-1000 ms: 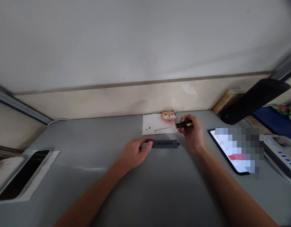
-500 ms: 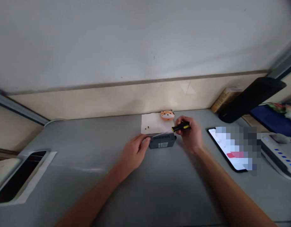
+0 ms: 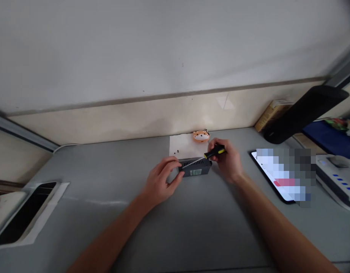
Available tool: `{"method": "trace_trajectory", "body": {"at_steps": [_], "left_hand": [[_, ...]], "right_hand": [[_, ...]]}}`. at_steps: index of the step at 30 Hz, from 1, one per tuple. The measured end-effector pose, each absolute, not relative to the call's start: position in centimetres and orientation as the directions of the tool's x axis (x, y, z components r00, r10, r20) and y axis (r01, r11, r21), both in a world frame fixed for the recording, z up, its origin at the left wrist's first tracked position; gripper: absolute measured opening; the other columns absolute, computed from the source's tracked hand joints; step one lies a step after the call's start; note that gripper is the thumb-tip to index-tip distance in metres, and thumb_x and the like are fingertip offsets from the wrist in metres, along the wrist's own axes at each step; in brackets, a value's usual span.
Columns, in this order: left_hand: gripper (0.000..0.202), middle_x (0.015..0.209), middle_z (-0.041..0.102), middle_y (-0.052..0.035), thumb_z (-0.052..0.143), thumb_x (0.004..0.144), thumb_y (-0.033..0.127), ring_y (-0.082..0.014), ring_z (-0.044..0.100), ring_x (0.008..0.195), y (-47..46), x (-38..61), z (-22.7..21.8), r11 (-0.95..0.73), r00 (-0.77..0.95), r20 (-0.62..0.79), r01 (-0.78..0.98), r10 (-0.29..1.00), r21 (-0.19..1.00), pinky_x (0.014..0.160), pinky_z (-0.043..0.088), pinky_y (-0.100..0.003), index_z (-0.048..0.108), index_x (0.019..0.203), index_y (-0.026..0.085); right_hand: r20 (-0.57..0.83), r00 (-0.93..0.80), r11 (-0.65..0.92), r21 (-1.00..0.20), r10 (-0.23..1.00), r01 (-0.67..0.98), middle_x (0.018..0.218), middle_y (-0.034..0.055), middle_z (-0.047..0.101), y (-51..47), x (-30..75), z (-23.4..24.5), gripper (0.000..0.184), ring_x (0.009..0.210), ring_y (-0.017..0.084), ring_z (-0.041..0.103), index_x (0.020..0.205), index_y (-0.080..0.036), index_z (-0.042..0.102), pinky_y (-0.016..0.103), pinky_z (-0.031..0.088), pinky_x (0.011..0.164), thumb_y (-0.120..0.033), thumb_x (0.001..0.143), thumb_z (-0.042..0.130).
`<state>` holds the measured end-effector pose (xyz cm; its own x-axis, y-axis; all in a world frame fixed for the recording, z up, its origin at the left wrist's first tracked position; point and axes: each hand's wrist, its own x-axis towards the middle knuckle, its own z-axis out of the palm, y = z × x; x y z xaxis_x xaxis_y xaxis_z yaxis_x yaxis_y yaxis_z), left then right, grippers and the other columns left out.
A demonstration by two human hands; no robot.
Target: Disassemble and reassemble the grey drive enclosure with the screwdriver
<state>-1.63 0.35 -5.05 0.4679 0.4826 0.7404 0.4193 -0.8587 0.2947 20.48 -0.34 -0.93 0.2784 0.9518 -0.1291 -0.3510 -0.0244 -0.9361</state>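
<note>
A small dark grey box (image 3: 195, 168) with a row of vent slots and a pale label sits on the table. My left hand (image 3: 163, 178) holds its left end between thumb and fingers. In my right hand (image 3: 227, 161) is a screwdriver (image 3: 213, 152) with a black and yellow handle. Its thin shaft slants down leftward across the slots, and the tip is at the box's left end by my left fingers. Whether a screw sits under the tip is too small to see. Several tiny dark screws (image 3: 176, 151) lie on a white paper (image 3: 185, 146) behind the box.
An orange animal-face case (image 3: 201, 136) rests on the paper's back right. To the right are a lit phone (image 3: 273, 172), a black cylinder (image 3: 303, 115), a yellowish box (image 3: 271, 113) and a white power strip (image 3: 331, 182). A dark-screened device (image 3: 25, 214) lies at left.
The screwdriver and my right hand have shifted slightly left and down. My left fingers have opened around the box's left corner, thumb lower. The view has tilted slightly.
</note>
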Motion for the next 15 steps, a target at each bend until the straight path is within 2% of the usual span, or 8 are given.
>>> {"method": "trace_trajectory", "body": {"at_steps": [2, 4, 8, 11, 15], "left_hand": [[0.008, 0.103, 0.068, -0.0067, 0.06, 0.099, 0.018, -0.0165, 0.071, 0.093, 0.5, -1.6, -5.2, -0.867, 0.47, 0.754, 0.422, 0.46, 0.266, 0.084, 0.059, -0.029, 0.059, 0.106, 0.022], [0.006, 0.102, 0.068, -0.0059, 0.06, 0.099, 0.018, -0.015, 0.07, 0.087, 0.7, -1.7, -5.2, -0.874, 0.48, 0.762, 0.429, 0.435, 0.229, 0.08, 0.059, -0.028, 0.059, 0.103, 0.022], [0.005, 0.101, 0.069, -0.0049, 0.06, 0.1, 0.019, -0.0115, 0.066, 0.072, 0.9, -2.1, -4.8, -0.88, 0.546, 0.763, 0.471, 0.346, 0.062, 0.071, 0.057, -0.025, 0.059, 0.102, 0.022], [0.005, 0.099, 0.069, -0.0041, 0.059, 0.101, 0.018, -0.0113, 0.066, 0.072, 1.0, -2.3, -4.3, -0.877, 0.597, 0.747, 0.479, 0.294, -0.038, 0.073, 0.057, -0.025, 0.059, 0.103, 0.022], [0.006, 0.098, 0.069, -0.0026, 0.055, 0.103, 0.017, -0.0091, 0.063, 0.065, 1.1, -2.3, -3.7, -0.873, 0.624, 0.737, 0.478, 0.26, -0.096, 0.071, 0.057, -0.024, 0.057, 0.104, 0.022]], "right_hand": [[-0.136, 0.269, -0.039, -0.94, 0.953, -0.339, 0.061, -0.0001, 0.047, -0.4, 20.4, -0.9, 0.028, 0.053, 0.009, 0.038, 0.052, -0.021, 0.055, 0.025, 0.03, 0.049, -0.047, 0.061, 0.061], [-0.135, 0.268, -0.037, -0.939, 0.954, -0.341, 0.061, 0.0, 0.048, -0.3, 20.5, -0.8, 0.028, 0.053, 0.009, 0.038, 0.053, -0.021, 0.055, 0.026, 0.029, 0.048, -0.047, 0.061, 0.061], [-0.134, 0.321, 0.008, -0.914, 0.938, -0.405, 0.063, -0.0003, 0.051, -0.2, 20.7, -0.8, 0.026, 0.052, 0.009, 0.039, 0.057, -0.022, 0.055, 0.026, 0.027, 0.047, -0.046, 0.062, 0.064], [-0.186, 0.361, -0.036, -0.922, 0.914, -0.385, 0.06, -0.0021, 0.051, 0.0, 20.8, -1.3, 0.035, 0.051, 0.01, 0.039, 0.064, -0.022, 0.057, 0.026, 0.026, 0.047, -0.055, 0.064, 0.069], [-0.223, 0.363, -0.144, -0.962, 0.905, -0.231, 0.061, -0.0021, 0.058, 0.2, 20.4, -2.1, 0.053, 0.054, 0.012, 0.046, 0.077, -0.022, 0.063, 0.026, 0.033, 0.051, -0.071, 0.062, 0.075]]}}
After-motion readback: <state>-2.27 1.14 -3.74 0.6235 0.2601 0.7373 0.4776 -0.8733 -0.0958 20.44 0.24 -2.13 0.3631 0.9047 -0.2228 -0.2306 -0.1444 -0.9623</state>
